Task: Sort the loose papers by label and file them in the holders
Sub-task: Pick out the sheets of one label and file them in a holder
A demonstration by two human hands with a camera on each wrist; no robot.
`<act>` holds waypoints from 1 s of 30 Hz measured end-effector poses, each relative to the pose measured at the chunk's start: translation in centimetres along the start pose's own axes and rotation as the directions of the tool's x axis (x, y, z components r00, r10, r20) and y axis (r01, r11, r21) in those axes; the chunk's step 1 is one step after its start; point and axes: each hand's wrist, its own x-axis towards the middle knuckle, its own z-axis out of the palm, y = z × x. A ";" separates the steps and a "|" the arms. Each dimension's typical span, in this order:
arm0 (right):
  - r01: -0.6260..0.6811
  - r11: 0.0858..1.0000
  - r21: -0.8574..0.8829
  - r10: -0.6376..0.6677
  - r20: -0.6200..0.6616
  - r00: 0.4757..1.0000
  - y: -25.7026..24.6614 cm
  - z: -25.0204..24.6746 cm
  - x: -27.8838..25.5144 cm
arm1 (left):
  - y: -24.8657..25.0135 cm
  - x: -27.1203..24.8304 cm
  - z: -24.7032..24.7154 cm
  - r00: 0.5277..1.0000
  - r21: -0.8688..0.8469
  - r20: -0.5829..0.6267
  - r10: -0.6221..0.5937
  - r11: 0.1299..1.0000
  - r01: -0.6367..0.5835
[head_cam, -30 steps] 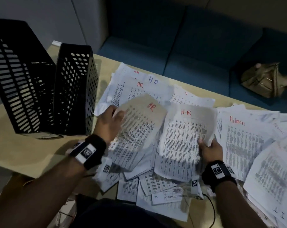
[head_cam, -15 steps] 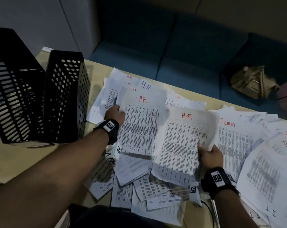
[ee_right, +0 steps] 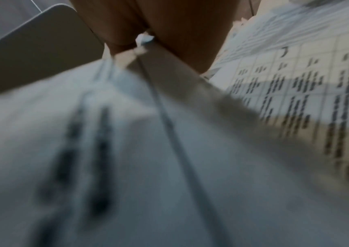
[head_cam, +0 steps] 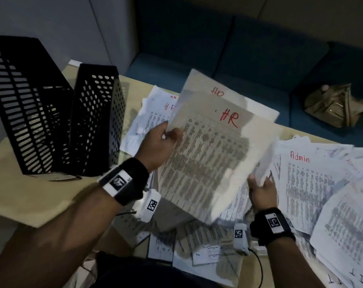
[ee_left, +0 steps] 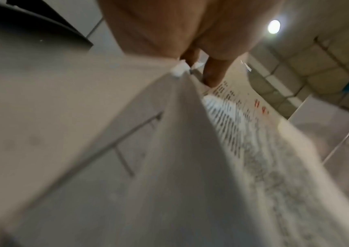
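**Head view: HR sheets lifted off the pile**

Head view shows the change: half a second ago the left hand lay on an HR sheet far left in the spread and the right hand held another HR sheet low over the pile. Now both hands have come together and the HR sheets are raised as one overlapping bundle, tilted up off the worktop. The left hand pinches the bundle's left edge, thumb on top; the left wrist view shows fingers under the paper. The right hand pinches the near right corner.

To my eye this means the HR group is being gathered, and the next call is squaring the bundle and carrying it left to a holder. Loose overlap could let a sheet slip.

Counts:
- Holders: two, black, standing at far left, the slotted one beside the perforated one. Neither shows papers inside.
- Lifted sheets with a red HR mark showing: two; more may hide between.
- Papers left on the worktop: many, too overlapped to count, including one marked Admin at right.
- Hands: two, both holding paper.
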 end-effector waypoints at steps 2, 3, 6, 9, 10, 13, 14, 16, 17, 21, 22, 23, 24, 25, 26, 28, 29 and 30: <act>0.019 0.997 0.074 -0.024 0.068 0.997 -0.6 1.2 -0.4 | -2.2 0.1 1.0 0.996 0.136 -0.054 -0.068 0.988 0.075; -0.005 0.992 0.129 -0.009 0.105 0.994 -0.8 1.8 -0.7 | -3.2 -0.1 1.4 0.990 0.170 -0.073 -0.124 0.976 0.135; -0.082 0.978 0.194 0.037 0.223 0.974 -1.0 3.5 -1.6 | -6.4 -1.3 2.3 0.970 0.217 -0.108 -0.219 0.947 0.238; -0.150 0.976 0.161 0.095 0.306 0.947 -0.5 4.9 -2.6 | -9.6 -2.3 2.2 0.949 0.228 -0.165 -0.268 0.926 0.301; -0.165 0.974 0.153 0.108 0.326 0.939 -0.4 5.2 -3.1 | -10.0 -2.7 2.1 0.934 0.171 -0.156 -0.320 0.923 0.345; -0.193 0.959 0.206 0.098 0.398 0.912 -0.3 5.8 -4.1 | -10.6 -3.7 2.1 0.917 0.099 -0.062 -0.394 0.912 0.399; -0.215 0.949 0.231 0.107 0.405 0.908 -0.5 5.9 -4.3 | -10.5 -4.0 2.1 0.925 0.117 -0.044 -0.378 0.917 0.380; -0.283 0.914 0.290 0.153 0.402 0.903 -0.6 5.8 -4.1 | -10.7 -4.1 2.0 0.930 0.168 -0.027 -0.367 0.915 0.366; -0.325 0.878 0.350 0.173 0.401 0.899 -0.5 5.7 -3.6 | -10.8 -4.1 1.9 0.926 0.190 -0.012 -0.377 0.908 0.372; -0.146 0.949 0.281 0.050 0.321 0.946 -1.0 5.0 -1.9 | -11.2 -4.4 1.3 0.913 0.363 0.139 -0.383 0.878 0.313; -0.085 0.968 0.238 0.004 0.320 0.947 -1.2 4.8 -1.6 | -11.2 -4.5 1.3 0.914 0.386 0.159 -0.373 0.876 0.290; -0.019 0.982 0.186 -0.044 0.332 0.942 -1.3 4.7 -1.3 | -11.3 -4.4 1.3 0.918 0.378 0.161 -0.363 0.882 0.283; 0.045 0.990 0.134 -0.091 0.358 0.929 -1.4 4.7 -1.2 | -11.1 -4.4 1.2 0.930 0.324 0.149 -0.335 0.905 0.275; 0.099 0.990 0.102 -0.131 0.378 0.917 -1.6 4.7 -1.3 | -11.1 -4.0 1.0 0.944 0.233 0.118 -0.308 0.933 0.275; 0.138 0.986 0.093 -0.164 0.397 0.903 -1.6 4.7 -1.4 | -10.8 -3.5 0.8 0.958 0.121 0.075 -0.278 0.956 0.268; 0.140 0.982 0.126 -0.181 0.424 0.888 -1.4 4.7 -1.7 | -10.1 -2.2 0.6 0.970 0.006 0.017 -0.243 0.970 0.243; 0.105 0.983 0.150 -0.162 0.440 0.883 -1.4 4.7 -1.8 | -9.4 -1.7 0.6 0.976 0.015 0.028 -0.218 0.976 0.218; 0.069 0.988 0.139 -0.125 0.454 0.882 -1.3 4.7 -1.8 | -8.9 -1.2 0.8 0.979 0.047 0.066 -0.195 0.980 0.192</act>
